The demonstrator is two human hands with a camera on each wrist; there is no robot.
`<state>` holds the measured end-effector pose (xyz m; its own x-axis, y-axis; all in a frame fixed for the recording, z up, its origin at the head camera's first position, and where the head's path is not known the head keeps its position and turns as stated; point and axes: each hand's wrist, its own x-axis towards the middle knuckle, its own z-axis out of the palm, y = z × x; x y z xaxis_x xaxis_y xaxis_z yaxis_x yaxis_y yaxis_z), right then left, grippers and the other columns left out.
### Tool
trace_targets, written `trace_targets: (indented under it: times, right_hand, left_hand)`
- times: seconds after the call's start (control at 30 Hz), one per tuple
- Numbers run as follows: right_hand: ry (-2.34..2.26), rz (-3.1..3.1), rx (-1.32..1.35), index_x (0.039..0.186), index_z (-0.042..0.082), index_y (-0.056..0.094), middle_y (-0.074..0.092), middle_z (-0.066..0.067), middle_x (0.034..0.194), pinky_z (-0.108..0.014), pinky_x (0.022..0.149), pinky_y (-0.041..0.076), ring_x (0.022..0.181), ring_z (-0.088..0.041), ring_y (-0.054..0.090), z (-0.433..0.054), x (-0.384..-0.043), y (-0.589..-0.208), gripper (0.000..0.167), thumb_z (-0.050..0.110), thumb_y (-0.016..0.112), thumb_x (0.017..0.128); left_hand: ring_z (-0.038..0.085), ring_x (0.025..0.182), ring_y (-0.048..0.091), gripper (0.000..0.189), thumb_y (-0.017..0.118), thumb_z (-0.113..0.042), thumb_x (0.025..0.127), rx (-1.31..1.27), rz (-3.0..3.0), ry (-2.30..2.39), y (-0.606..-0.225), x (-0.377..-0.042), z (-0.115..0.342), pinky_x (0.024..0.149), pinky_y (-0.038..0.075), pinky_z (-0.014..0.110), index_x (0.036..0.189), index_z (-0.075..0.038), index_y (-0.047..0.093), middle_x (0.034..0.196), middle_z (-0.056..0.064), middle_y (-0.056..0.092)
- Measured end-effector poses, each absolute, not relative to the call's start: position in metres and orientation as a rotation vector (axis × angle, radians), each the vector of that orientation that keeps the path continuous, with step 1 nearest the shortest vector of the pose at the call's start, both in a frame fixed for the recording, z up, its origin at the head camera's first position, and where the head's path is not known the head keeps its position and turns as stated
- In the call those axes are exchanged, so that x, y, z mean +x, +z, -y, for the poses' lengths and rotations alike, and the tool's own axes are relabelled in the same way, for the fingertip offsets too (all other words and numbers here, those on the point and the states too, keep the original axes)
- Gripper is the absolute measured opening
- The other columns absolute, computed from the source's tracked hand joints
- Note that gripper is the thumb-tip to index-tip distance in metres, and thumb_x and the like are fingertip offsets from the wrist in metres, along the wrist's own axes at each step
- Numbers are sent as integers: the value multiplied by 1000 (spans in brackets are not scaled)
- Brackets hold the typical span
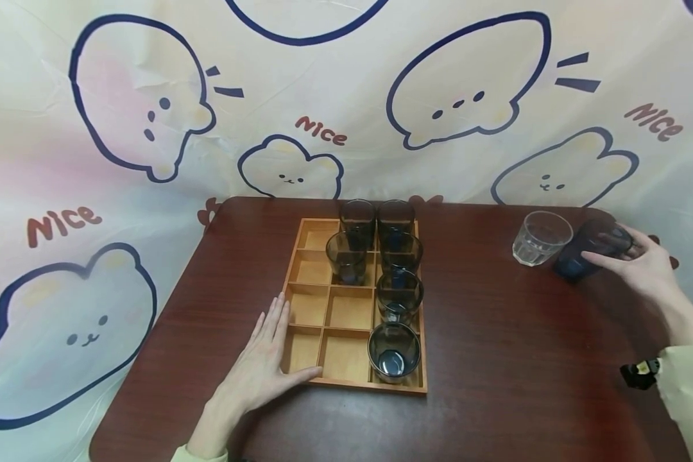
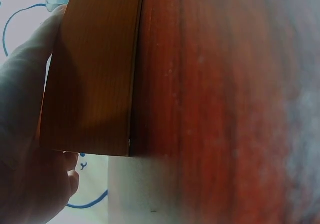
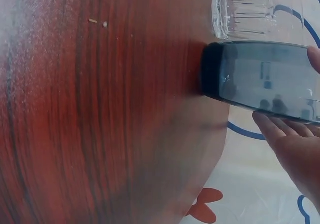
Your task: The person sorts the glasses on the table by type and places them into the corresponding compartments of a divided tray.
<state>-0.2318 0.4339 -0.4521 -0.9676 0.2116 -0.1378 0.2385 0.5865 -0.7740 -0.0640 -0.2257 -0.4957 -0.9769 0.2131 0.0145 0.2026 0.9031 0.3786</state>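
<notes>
At the right of the table my right hand grips a dark blue-grey glass, thumb on the near side and fingers round the far side. In the right wrist view this tinted glass stands close beside a clear ribbed glass. My left hand rests at the near left corner of a divided wooden tray, fingers straight along its left side and thumb on the front edge. Several dark glasses stand in the tray: a full right column, including a front right glass, and two at the back of the middle column.
The tray's left column and the two near middle compartments show bare wood. A brown table lies under everything. Behind it hangs a cartoon-printed sheet. A small black device sits at the right wrist.
</notes>
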Motion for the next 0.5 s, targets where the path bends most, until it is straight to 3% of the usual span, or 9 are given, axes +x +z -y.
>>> trace_targets:
  times: [0.1, 0.2, 0.23, 0.33, 0.4, 0.5]
  right_hand:
    - [-1440, -2766, 341, 178, 23, 19, 60, 17, 156, 3, 86, 49, 131, 17, 57, -434, -231, -457, 97, 36, 78, 103]
    - [-1607, -2720, 274, 167, 34, 39, 60, 39, 120, 3, 76, 44, 98, 28, 54, -433, -230, -464, 78, 25, 81, 102]
    - [-1728, -2657, 248, 160, 35, 45, 59, 41, 111, 3, 76, 46, 94, 27, 58, -432, -229, -467, 71, 18, 81, 101]
    - [-2009, -2482, 198, 146, 36, 54, 69, 37, 112, 2, 78, 51, 96, 23, 66, -430, -228, -471, 63, 4, 80, 99]
    - [-2128, -2406, 183, 146, 32, 56, 73, 32, 114, 1, 79, 53, 97, 20, 69, -429, -227, -472, 64, -1, 79, 97]
    - [-2088, -2454, 217, 152, 33, 54, 69, 34, 113, 0, 76, 53, 95, 21, 68, -427, -227, -469, 68, 3, 81, 98]
  left_hand:
    - [34, 175, 12, 137, 79, -79, 83, 332, -3038, 596, -495, -64, 226, 140, 20, 62, 176, -2, 14, 188, 14, 4]
    - [33, 175, 11, 137, 78, -80, 83, 333, -3037, 595, -496, -64, 227, 140, 20, 62, 176, -2, 13, 188, 14, 4]
    - [33, 175, 11, 137, 79, -79, 83, 334, -3037, 596, -496, -64, 227, 140, 20, 62, 176, -2, 13, 188, 14, 4]
    - [33, 175, 11, 137, 79, -79, 83, 331, -3036, 600, -496, -64, 227, 141, 20, 61, 176, -3, 13, 188, 13, 4]
    - [33, 175, 11, 137, 80, -78, 83, 331, -3037, 604, -496, -64, 227, 141, 20, 61, 176, -3, 13, 188, 14, 4]
    - [34, 175, 13, 137, 80, -78, 83, 336, -3046, 601, -496, -64, 226, 140, 21, 62, 176, -2, 14, 187, 14, 5]
